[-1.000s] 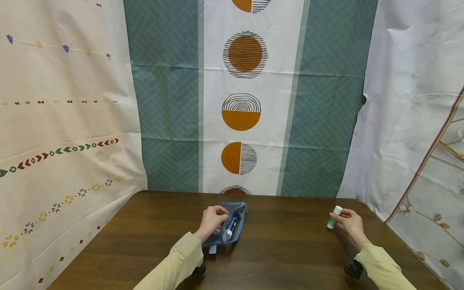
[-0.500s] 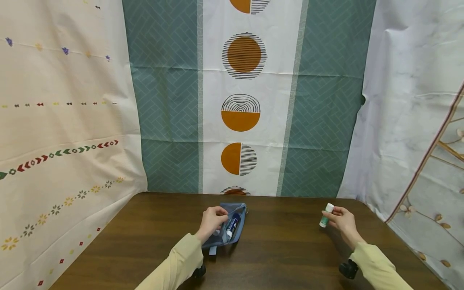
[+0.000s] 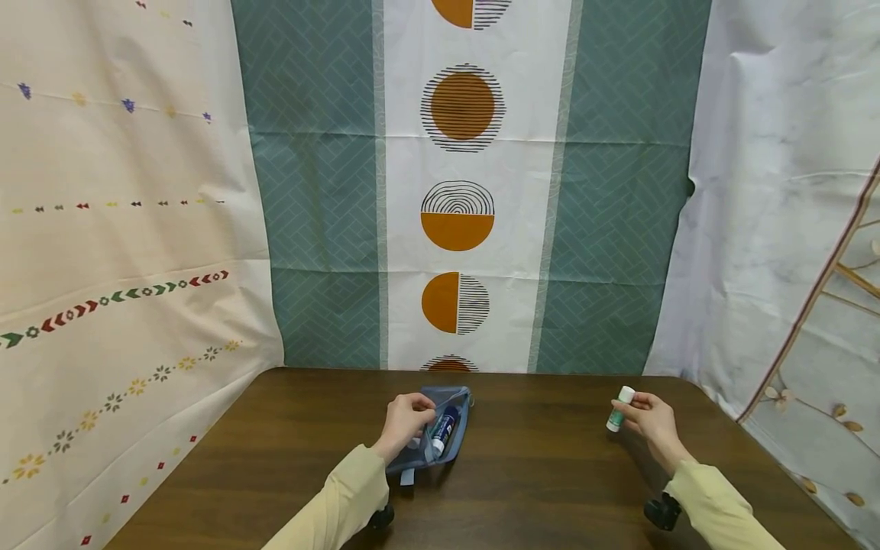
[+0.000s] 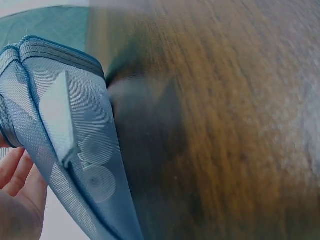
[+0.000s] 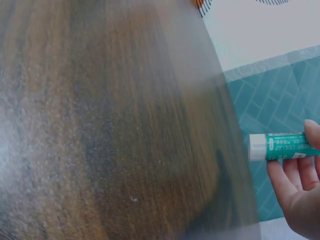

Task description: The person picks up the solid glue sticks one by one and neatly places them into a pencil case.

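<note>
A blue mesh zip pouch (image 3: 462, 437) gapes at the middle of the wooden table, its top parted. Inside lies a dark blue tube with a white end (image 3: 444, 429), which looks like a glue stick. My left hand (image 3: 406, 424) pinches the pouch's left edge. The left wrist view shows the pouch (image 4: 95, 115) close up, with a pale fabric tab and round shapes showing through the mesh; part of the hand is hidden behind it. Off to the right, my right hand (image 3: 653, 424) holds a green glue stick (image 5: 287, 146) with white ends, tilted and raised over the table.
The brown wooden table (image 3: 536, 489) reaches back to a green and white patterned curtain (image 3: 467, 252). A cream embroidered cloth (image 3: 137, 305) hangs along the left side, and a white floral cloth (image 3: 777, 267) along the right. Dark wrist cameras sit under both sleeves.
My right hand has moved a little to the left with the green glue stick, then stopped. The left hand stays at the pouch, which keeps its place.
</note>
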Demonstrator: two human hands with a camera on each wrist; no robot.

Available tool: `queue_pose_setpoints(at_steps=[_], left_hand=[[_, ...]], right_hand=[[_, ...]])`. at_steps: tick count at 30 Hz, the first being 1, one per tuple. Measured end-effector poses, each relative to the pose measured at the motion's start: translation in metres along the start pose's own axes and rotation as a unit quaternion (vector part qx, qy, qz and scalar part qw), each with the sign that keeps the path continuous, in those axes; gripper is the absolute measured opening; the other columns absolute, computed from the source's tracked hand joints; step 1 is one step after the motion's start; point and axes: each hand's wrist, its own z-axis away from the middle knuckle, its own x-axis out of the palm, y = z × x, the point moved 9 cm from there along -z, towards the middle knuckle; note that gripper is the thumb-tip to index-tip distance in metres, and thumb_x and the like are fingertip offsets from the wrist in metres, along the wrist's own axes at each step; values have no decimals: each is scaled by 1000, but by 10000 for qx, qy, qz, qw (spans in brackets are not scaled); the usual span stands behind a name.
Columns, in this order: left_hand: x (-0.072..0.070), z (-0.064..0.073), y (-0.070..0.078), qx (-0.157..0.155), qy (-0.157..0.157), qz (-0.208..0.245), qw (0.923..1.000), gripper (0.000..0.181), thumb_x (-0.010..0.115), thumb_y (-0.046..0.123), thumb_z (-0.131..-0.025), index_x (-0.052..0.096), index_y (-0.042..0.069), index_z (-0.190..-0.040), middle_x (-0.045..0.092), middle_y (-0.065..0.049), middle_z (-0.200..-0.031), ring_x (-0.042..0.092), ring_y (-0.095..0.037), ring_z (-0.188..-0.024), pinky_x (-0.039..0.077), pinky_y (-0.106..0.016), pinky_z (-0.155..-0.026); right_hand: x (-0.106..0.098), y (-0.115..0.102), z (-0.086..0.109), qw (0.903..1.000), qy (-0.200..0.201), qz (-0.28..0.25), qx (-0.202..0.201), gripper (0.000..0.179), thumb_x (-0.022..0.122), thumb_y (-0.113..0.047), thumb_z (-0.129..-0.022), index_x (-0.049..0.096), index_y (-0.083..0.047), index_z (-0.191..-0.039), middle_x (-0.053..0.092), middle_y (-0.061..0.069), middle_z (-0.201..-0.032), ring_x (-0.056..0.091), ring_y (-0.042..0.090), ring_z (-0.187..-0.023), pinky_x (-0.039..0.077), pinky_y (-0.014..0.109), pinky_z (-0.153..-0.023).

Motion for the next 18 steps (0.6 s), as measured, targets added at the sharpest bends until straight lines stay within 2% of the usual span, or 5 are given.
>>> queue_pose_setpoints(at_steps=[6, 11, 15, 18], left_hand=[[0, 0, 1, 12, -12, 31, 10000, 10, 63, 4, -79, 65, -2, -87, 60, -3, -73, 57, -17, -64, 50, -30, -49], [-1, 0, 1, 18, -6, 51, 10000, 10, 63, 3, -79, 66, -2, -87, 59, -3, -73, 57, -17, -63, 50, -31, -49], [-1, 1, 1, 0, -8, 88, 10000, 9, 63, 3, -79, 66, -2, -87, 59, -3, -73, 57, -17, -63, 50, -31, -49], [-1, 1, 0, -7, -10, 112, 9999, 9, 63, 3, -79, 65, -2, -87, 59, -4, -72, 58, -18, -64, 50, -31, -49]], right_hand=[[0, -2, -1, 9999, 84, -110, -93, 48, 65, -3, -81, 35, 18, -112, 48, 7, -87, 55, 4, -69, 50, 31, -68], [4, -1, -3, 10000, 17, -53, -78, 50, 64, -5, -82, 33, 17, -115, 49, 5, -88, 54, 4, -69, 50, 30, -69], [4, 5, -7, 9991, -42, -390, -171, 41, 67, -5, -80, 41, 13, -106, 51, 4, -84, 56, 6, -69, 51, 30, -66], [5, 10, -12, 9979, -62, -594, -251, 40, 70, -6, -77, 44, 11, -102, 52, 5, -84, 56, 7, -69, 51, 30, -64]])
